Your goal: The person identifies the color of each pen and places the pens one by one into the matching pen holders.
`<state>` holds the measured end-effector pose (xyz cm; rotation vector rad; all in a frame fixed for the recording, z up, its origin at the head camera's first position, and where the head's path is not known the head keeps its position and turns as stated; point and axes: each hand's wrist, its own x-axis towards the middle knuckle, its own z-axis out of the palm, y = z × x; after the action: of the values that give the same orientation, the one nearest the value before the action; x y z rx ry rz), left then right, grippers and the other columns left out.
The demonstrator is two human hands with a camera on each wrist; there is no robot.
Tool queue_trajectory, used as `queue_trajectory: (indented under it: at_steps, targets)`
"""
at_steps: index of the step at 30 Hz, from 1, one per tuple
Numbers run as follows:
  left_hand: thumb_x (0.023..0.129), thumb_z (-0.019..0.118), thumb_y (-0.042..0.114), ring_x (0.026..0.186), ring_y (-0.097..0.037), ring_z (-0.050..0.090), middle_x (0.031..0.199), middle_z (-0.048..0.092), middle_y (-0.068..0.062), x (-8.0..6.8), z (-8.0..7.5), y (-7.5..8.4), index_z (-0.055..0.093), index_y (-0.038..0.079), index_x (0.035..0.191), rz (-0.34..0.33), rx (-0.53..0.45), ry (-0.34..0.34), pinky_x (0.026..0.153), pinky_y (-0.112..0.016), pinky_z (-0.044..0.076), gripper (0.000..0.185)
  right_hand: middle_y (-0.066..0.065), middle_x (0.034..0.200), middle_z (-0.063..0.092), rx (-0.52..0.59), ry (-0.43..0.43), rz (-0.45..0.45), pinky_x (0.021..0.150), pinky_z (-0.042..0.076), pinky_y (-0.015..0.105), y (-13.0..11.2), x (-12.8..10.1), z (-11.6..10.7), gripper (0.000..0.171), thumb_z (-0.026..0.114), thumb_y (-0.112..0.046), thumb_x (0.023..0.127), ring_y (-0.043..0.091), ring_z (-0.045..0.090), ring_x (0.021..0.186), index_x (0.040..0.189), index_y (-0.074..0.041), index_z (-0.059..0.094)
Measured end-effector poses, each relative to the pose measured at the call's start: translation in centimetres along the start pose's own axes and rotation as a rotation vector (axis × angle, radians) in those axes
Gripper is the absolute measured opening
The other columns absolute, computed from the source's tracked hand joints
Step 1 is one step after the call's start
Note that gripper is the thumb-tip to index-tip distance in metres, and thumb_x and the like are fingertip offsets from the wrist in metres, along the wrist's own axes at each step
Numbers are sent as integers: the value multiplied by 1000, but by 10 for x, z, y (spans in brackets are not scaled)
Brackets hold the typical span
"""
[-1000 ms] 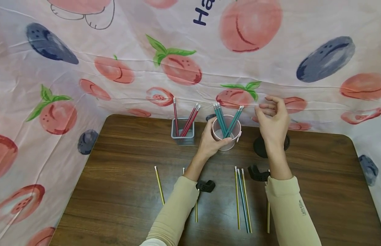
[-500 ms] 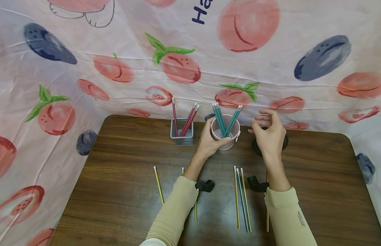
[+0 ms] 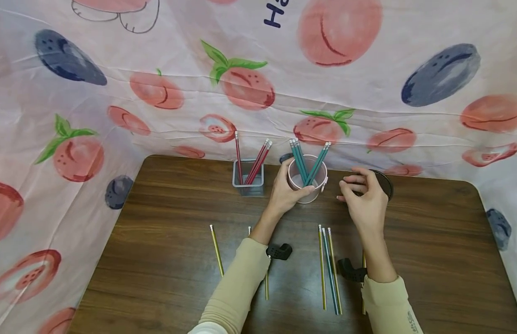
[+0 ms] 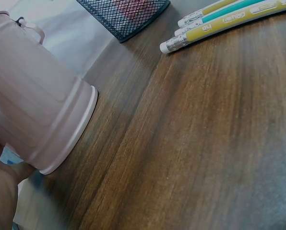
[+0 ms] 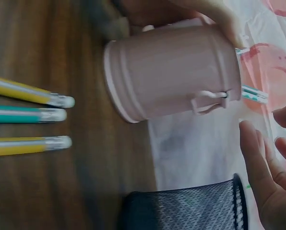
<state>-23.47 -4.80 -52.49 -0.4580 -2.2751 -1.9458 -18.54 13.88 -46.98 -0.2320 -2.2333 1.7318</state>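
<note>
Here the left hand (image 3: 285, 192) grips a pink cup (image 3: 307, 183) on the wooden table (image 3: 166, 241); the right hand (image 3: 364, 204) hovers relaxed.

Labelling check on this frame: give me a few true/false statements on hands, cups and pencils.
1. The left hand grips the pink cup. True.
2. The pink cup holds red pencils. False: it holds teal pencils; the red pencils stand in the clear holder.
3. The right hand holds a pencil. False: it holds nothing, by the black mesh cup.
4. Loose pencils lie on the table. True.
</note>
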Motion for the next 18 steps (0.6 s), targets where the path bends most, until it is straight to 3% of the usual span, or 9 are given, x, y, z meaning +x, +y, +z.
queue_trajectory:
  at_steps: [4, 11, 18]
  targets:
    - [73, 83, 6, 119, -40, 53, 129, 54, -26, -1, 0, -1, 41, -5, 141, -5, -5, 7, 97, -60, 44, 80, 24, 101, 65, -8, -17, -4, 57, 59, 30, 1, -10, -1, 38, 69, 6, 87, 5, 66, 77, 123, 4, 60]
    - [72, 84, 8, 118, -39, 54, 128, 55, -25, 0, -1, -1, 43, -4, 141, -21, -1, 17, 99, -59, 44, 81, 15, 101, 68, -56, -23, -32, 56, 58, 26, 20, -11, -3, 38, 73, 1, 87, 2, 66, 77, 123, -4, 63]
    - [74, 84, 9, 118, -37, 54, 129, 55, -24, 1, 1, -1, 43, -3, 141, -17, -4, 12, 98, -60, 44, 80, 15, 100, 69, -67, -47, -41, 55, 58, 28, 28, -17, -7, 38, 73, 0, 86, 1, 66, 76, 123, -6, 64]
